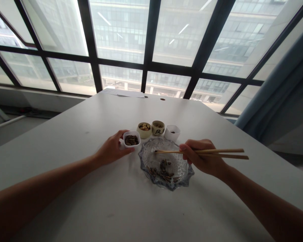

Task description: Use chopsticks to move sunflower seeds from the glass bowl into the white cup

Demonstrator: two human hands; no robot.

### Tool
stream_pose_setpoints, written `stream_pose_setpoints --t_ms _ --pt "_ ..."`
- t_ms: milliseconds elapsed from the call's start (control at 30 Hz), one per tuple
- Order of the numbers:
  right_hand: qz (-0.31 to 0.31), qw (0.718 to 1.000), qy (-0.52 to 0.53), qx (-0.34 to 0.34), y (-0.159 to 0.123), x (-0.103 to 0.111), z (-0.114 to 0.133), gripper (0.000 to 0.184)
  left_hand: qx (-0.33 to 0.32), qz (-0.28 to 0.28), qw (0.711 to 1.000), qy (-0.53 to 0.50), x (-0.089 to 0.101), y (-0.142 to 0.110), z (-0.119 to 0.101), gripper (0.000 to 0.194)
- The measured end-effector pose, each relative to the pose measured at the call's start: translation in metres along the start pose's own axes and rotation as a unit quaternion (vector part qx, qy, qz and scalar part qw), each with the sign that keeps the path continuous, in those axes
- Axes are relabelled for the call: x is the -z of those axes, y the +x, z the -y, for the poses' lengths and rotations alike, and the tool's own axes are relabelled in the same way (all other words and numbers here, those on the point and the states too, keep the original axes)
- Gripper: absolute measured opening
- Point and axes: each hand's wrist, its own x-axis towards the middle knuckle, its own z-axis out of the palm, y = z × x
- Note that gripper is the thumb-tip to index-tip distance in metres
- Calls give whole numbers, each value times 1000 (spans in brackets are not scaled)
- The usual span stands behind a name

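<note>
The white worktop carried everything; the glass bowl sat between the hands, likely for easy reach. The right hand had its fingers clamped on chopsticks — tips over the bowl, perhaps pinching something too small to tell. The left hand's fingers gripped a white cup, seemingly steadying it beside the rim. Beyond stood two cream cups and another white cup; dark seeds lay in the bowl's near half.

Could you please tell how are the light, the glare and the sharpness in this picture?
In the head view, the windows look washed out, with white streaks across them; the left hand and right hand appear dim; dark pieces in the glass bowl look slightly blurred.
</note>
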Motion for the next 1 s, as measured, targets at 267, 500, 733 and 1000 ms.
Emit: stream_pose_setpoints --t_ms 267,500,733,1000 --pt "33 994 -70 82 0 1 2 45 2 2 1000 -2 1 2 0 66" --pt "-53 999 0 11 0 4 9 45 4 7 1000 10 -1 0 3 66" --pt "-38 997 16 -60 1 -3 5 49 -103 -62 991 59 -2 1 11 60" --pt "25 999 -24 39 0 1 7 46 -126 -105 986 21 -2 -1 6 54"
